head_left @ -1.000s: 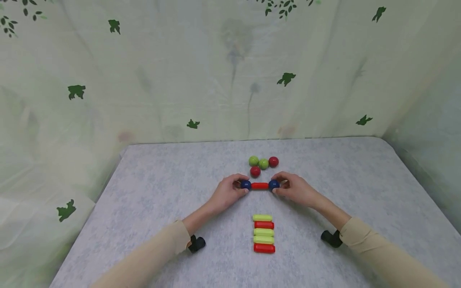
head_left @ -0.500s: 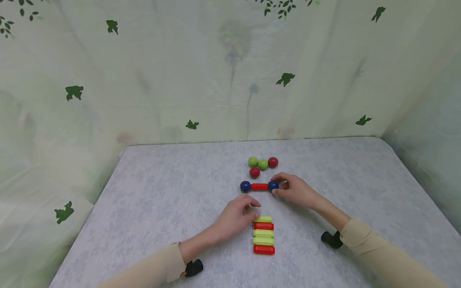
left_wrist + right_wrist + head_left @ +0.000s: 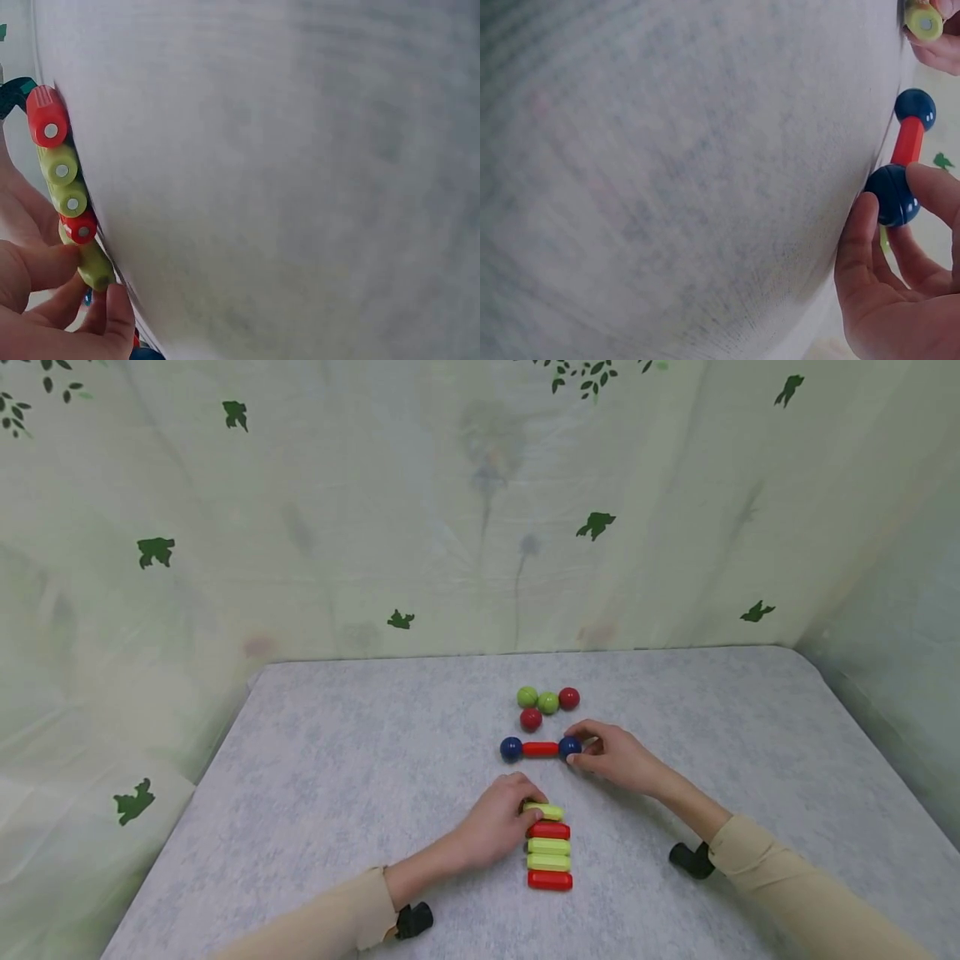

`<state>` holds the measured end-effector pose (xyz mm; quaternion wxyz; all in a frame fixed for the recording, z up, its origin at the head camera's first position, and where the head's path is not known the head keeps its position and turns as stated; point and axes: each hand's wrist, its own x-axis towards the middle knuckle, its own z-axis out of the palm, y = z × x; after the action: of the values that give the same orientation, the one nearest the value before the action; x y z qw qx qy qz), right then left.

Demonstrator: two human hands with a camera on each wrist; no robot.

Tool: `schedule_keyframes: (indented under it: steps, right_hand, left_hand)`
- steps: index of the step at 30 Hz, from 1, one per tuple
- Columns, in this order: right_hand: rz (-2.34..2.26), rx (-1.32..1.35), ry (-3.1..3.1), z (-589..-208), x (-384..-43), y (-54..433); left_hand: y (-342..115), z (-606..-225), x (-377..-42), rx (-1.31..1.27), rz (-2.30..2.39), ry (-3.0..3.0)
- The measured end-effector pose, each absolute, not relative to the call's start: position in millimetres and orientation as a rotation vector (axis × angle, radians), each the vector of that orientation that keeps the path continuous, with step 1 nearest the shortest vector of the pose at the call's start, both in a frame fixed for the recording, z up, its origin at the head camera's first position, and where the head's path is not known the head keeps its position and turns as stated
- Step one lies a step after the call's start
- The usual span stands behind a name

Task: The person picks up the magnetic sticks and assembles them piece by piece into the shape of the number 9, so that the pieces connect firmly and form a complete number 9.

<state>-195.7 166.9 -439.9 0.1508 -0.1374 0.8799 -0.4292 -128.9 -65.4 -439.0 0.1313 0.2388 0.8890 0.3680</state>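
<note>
My left hand (image 3: 498,818) pinches the yellow-green rod (image 3: 547,812) at the far end of a row of rods; in the left wrist view its thumb and fingers lie on both sides of that rod (image 3: 96,268), which is tilted from its neighbours. My right hand (image 3: 617,758) holds the right dark blue ball (image 3: 569,747) between thumb and fingers. A red rod (image 3: 540,749) joins that ball to another dark blue ball (image 3: 512,749) on the left. In the right wrist view the gripped blue ball (image 3: 892,196) sits between the fingertips.
Nearer me in the row lie a red rod (image 3: 550,831), two yellow-green rods (image 3: 548,846) and another red rod (image 3: 550,880). Behind the joined piece are two green balls (image 3: 527,697) and two red balls (image 3: 569,697). A printed curtain (image 3: 337,527) hangs behind the table (image 3: 360,735).
My left hand has let go of the left blue ball, moved toward me to the row and taken the far yellow-green rod, which is now slightly turned. The right hand has stayed put.
</note>
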Motion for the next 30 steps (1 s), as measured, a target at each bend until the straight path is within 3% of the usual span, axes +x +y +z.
schedule_keyframes:
  steps: [11, 20, 30]
  right_hand:
    - [-1.214, -0.383, 2.528, -439.1, -194.6, 166.6]
    - [-1.204, -0.362, 2.526, -439.3, -194.9, 166.2]
    - [-1.196, -0.364, 2.533, -438.9, -195.2, 165.5]
  left_hand:
    - [-80.2, -440.5, -133.7, 0.371, 1.370, 2.557]
    - [-83.9, -440.5, -144.7, -0.104, 1.660, 2.323]
    - [-87.6, -439.8, -150.1, -0.140, 1.713, 2.245]
